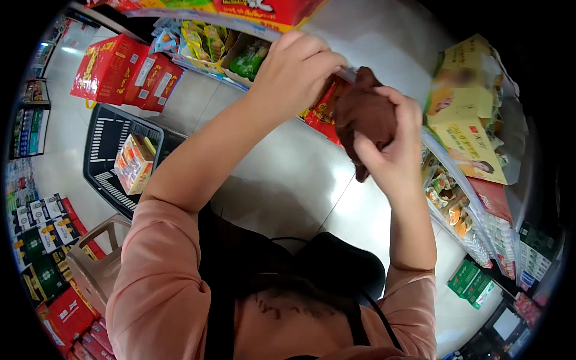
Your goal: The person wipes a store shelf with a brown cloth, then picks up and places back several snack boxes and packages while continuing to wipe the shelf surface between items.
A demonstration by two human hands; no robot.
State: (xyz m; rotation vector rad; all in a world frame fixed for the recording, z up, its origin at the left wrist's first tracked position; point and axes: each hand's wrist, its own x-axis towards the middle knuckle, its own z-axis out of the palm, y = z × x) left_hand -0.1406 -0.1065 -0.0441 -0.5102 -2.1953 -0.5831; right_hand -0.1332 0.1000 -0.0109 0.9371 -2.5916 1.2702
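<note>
My right hand (pixel 391 135) grips a bunched dark brown cloth (pixel 369 114) in front of the shelf. My left hand (pixel 297 74) is at the shelf's front edge, its fingers curled down at the clear plastic strip; whether it grips the strip, I cannot tell. The cloth's upper end lies close to the fingers of my left hand. Below and between the hands, red snack packets (pixel 321 119) show on a lower shelf. Above them a bare grey shelf surface (pixel 382 36) stretches back.
A dark shopping basket (pixel 96 180) holding a patterned box (pixel 135 164) stands on the floor at left, near red cartons (pixel 105 69) and a beige plastic stool (pixel 92 270). Yellow display boxes (pixel 468 99) stand on the shelf at right. Green boxes (pixel 471 283) sit on the floor at lower right.
</note>
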